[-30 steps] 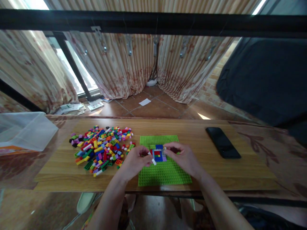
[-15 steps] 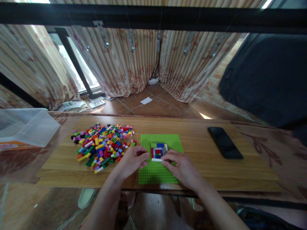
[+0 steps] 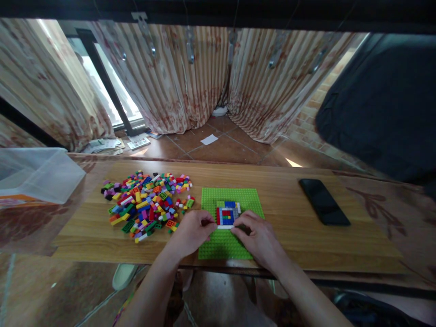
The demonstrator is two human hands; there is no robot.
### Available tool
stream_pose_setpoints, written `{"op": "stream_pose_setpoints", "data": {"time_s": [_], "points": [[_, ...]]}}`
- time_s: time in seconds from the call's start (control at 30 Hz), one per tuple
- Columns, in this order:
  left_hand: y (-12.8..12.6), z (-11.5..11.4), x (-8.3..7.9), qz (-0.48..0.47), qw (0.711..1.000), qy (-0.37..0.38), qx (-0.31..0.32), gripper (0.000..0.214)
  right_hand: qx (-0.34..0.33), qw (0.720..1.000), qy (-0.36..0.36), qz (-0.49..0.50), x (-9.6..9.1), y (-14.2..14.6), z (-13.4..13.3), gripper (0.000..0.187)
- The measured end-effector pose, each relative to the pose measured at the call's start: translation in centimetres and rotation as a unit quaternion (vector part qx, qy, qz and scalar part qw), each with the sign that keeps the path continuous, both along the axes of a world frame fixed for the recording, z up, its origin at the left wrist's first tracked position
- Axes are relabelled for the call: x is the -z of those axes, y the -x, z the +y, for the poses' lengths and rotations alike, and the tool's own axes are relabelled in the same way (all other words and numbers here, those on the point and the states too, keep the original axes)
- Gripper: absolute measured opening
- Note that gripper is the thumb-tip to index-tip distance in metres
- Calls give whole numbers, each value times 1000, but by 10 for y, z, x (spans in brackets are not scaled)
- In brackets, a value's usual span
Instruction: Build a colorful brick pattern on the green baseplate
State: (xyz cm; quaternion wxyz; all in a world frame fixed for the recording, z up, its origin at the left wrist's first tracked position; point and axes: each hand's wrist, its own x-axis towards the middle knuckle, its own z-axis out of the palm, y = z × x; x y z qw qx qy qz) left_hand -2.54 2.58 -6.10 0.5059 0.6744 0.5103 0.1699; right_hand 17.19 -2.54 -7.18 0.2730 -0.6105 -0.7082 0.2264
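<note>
A flat block of small toy bricks [image 3: 227, 215], in red, blue, white, grey and green, sits on the green studded baseplate [image 3: 225, 247]. Along its near edge lies a long white brick [image 3: 225, 227]. My left hand [image 3: 195, 230] is closed in a pinch, its fingertips at the left end of that white brick. At the right end, the thumb and fingers of my right hand [image 3: 256, 234] pinch it. The fingertips partly hide both ends of the brick.
A loose pile of many-coloured bricks [image 3: 146, 204] spreads over the wooden board [image 3: 286, 200] on the left. Beyond it stands a clear plastic bin [image 3: 41, 175]. A black phone [image 3: 323, 202] lies to the right. Curtains [image 3: 170, 86] hang behind the table.
My left hand has moved right, to the left end of the white brick, and its fingers have closed there. My right hand stays at the other end. The view has tilted slightly.
</note>
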Motion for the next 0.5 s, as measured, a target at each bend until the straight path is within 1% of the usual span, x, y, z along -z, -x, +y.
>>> {"op": "stream_pose_setpoints", "data": {"time_s": [0.13, 0.23, 0.37, 0.5], "points": [[-1, 0, 2, 36, 998, -58, 12, 16, 5, 1000, -6, -4, 1, 1, 1, 6], [-4, 0, 3, 66, 993, -98, 2, 16, 9, 1000, -2, -9, 2, 2, 1, 6], [-7, 0, 5, 78, 991, -112, -2, 18, 13, 1000, -4, -2, 3, 2, 1, 6], [-8, -1, 3, 84, 990, -110, 1, 19, 10, 1000, -12, 7, 4, 1, 1, 8]]}}
